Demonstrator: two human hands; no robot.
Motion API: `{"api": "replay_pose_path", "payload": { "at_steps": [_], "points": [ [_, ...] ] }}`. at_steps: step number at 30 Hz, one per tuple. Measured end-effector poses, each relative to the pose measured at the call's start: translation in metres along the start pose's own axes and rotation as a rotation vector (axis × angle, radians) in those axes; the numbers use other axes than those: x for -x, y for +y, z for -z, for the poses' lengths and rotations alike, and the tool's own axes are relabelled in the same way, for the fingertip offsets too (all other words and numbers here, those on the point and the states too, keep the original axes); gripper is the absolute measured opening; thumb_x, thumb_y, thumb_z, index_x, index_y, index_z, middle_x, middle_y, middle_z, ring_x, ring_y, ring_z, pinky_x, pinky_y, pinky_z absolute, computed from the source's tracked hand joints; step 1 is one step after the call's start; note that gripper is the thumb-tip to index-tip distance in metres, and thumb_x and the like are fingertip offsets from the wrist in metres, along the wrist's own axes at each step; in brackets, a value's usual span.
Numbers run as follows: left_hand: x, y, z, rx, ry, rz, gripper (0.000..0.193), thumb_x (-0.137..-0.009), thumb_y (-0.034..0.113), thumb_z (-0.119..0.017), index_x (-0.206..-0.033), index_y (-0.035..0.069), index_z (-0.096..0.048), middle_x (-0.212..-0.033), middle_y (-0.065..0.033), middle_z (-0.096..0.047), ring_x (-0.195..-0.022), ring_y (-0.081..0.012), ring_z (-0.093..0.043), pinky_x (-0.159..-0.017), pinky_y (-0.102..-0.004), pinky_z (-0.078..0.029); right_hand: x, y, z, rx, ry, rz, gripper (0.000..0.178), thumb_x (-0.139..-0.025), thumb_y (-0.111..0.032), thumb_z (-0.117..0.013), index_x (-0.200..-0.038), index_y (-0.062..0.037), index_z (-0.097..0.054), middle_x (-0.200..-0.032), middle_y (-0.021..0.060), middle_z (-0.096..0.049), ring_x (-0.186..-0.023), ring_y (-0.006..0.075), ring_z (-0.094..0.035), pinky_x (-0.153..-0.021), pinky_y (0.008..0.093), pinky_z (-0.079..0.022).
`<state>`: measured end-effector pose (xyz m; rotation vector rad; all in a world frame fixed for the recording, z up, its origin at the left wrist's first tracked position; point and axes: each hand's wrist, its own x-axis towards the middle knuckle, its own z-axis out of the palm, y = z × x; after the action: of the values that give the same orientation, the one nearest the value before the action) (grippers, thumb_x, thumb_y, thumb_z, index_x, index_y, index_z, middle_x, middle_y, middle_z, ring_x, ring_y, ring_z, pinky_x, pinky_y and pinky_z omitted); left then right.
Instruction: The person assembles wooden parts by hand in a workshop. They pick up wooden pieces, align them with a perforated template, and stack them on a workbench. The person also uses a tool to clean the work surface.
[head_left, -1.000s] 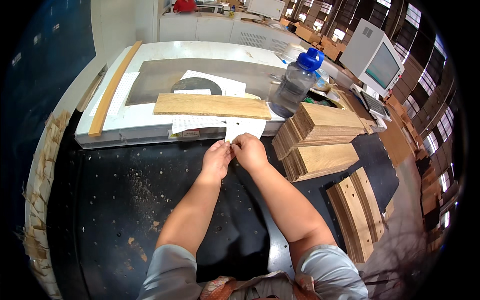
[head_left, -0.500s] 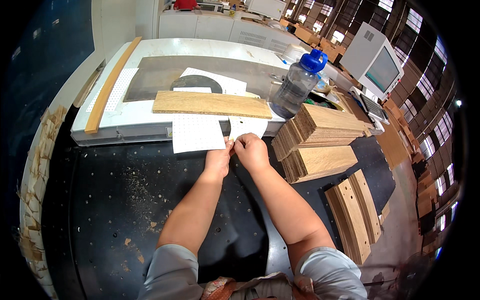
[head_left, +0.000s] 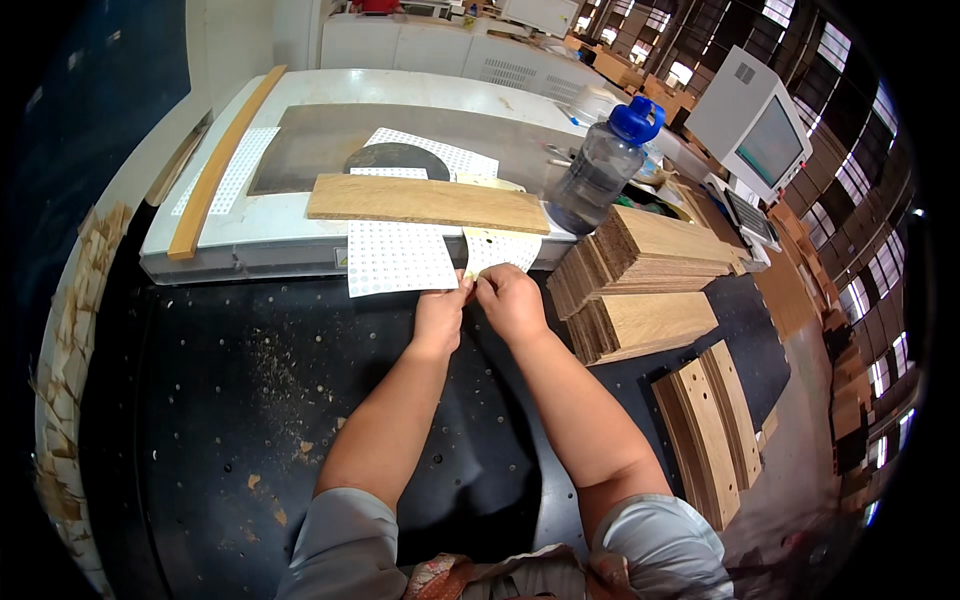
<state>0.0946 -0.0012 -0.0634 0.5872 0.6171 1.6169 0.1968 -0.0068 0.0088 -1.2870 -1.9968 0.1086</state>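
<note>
My left hand [head_left: 438,318] and my right hand [head_left: 512,303] are together at the front edge of the white machine bed, fingers closed in pinches and almost touching. Between them is the lower edge of a curled sticker sheet [head_left: 512,248], white with rows of round dots and a yellowish strip with a dark hole. Another white dotted sticker sheet [head_left: 398,260] hangs over the bed edge beside my left fingers. Across the tops of both sheets lies a flat wooden board [head_left: 430,203]. What exactly each fingertip grips is partly hidden.
Stacked wooden boards [head_left: 650,325] stand to the right, near a blue-capped water bottle [head_left: 598,172]. Curved drilled wooden pieces [head_left: 705,430] lie nearer me. A long wooden strip [head_left: 228,160] rests at left. Behind the bottle is a monitor [head_left: 750,120]. Sawdust dots the black table [head_left: 220,400].
Both hands stay pinched at nearly the same spot, with slight finger movement. The view has shifted slightly; the board and sheets lie as before.
</note>
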Motion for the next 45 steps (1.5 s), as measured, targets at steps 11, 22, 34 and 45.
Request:
{"api": "replay_pose_path", "payload": {
  "at_steps": [11, 22, 34, 45],
  "points": [
    [0.0, 0.001, -0.001, 0.06, -0.043, 0.014, 0.008, -0.09, 0.002, -0.056, -0.096, 0.003, -0.062, -0.091, -0.0047, -0.063, -0.082, -0.0125, -0.059, -0.076, -0.0254, -0.048, 0.005, 0.0, 0.001, -0.058, 0.004, -0.041, 0.011, -0.076, -0.011, -0.065, -0.081, -0.0006, -0.066, -0.081, 0.016, -0.064, -0.077, 0.0313, -0.064, -0.069, 0.0367, -0.051],
    [0.012, 0.008, -0.009, 0.027, 0.061, 0.108, 0.011, -0.088, 0.003, -0.058, -0.099, 0.004, -0.058, -0.092, -0.0058, -0.061, -0.08, -0.0159, -0.059, -0.079, -0.033, -0.051, 0.021, 0.025, -0.007, -0.497, 0.025, -0.304, 0.01, -0.08, -0.009, -0.065, -0.082, 0.0009, -0.067, -0.078, 0.0108, -0.066, -0.071, 0.0197, -0.062, -0.068, 0.0295, -0.049],
    [0.151, -0.011, -0.097, -0.242, -0.181, 0.555, 0.013, -0.092, 0.015, -0.057, -0.101, 0.005, -0.058, -0.082, -0.0049, -0.061, -0.073, -0.0146, -0.06, -0.07, -0.03, -0.053, 0.231, 0.022, 0.234, -1.049, 0.242, -0.292, 0.006, -0.081, 0.002, -0.062, -0.082, 0.0032, -0.067, -0.09, 0.0145, -0.065, -0.083, 0.0209, -0.061, -0.075, 0.0312, -0.049],
    [0.273, -0.209, -0.375, -1.285, -1.278, -0.406, 0.039, -0.084, 0.01, -0.064, -0.12, 0.001, -0.053, -0.121, -0.0125, -0.055, -0.112, -0.027, -0.052, -0.095, -0.0351, -0.041, 0.521, 0.112, 0.42, -0.324, 1.232, -0.523, 0.003, -0.079, 0.0, -0.064, -0.081, 0.0014, -0.065, -0.085, 0.0102, -0.065, -0.081, 0.0187, -0.062, -0.073, 0.0289, -0.048]
  ]
}}
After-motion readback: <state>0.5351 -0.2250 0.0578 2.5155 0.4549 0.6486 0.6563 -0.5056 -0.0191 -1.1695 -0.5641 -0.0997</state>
